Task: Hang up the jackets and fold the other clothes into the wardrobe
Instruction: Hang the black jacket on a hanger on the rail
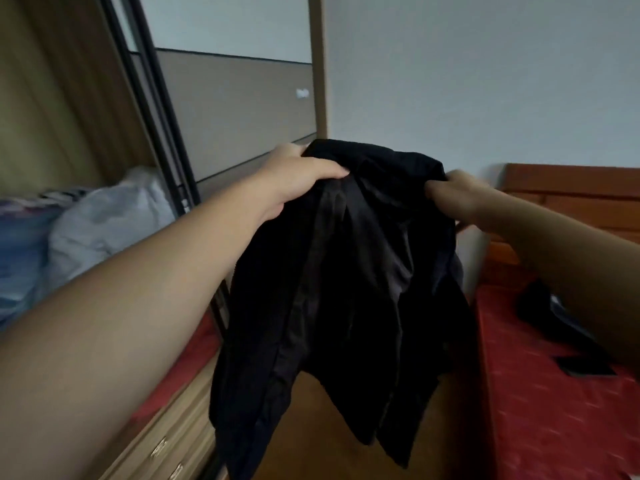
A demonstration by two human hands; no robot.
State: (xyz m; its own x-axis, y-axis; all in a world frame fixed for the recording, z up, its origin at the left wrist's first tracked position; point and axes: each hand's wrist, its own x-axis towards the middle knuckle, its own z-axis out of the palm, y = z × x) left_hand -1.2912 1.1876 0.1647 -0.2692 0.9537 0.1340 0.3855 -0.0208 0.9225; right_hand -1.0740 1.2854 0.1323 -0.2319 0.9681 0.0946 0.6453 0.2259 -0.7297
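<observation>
the wardrobe stands open at left, a pale bundle inside. the left hand grips the black jacket at its top; it hangs in the air between both arms. the right hand pinches its other shoulder, beside the red bed.

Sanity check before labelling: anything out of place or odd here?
Nothing damaged or spilled. The black jacket hangs bunched between left hand and right hand, no hanger visible. A dark garment lies crumpled on the red bed, not yet put away.
</observation>
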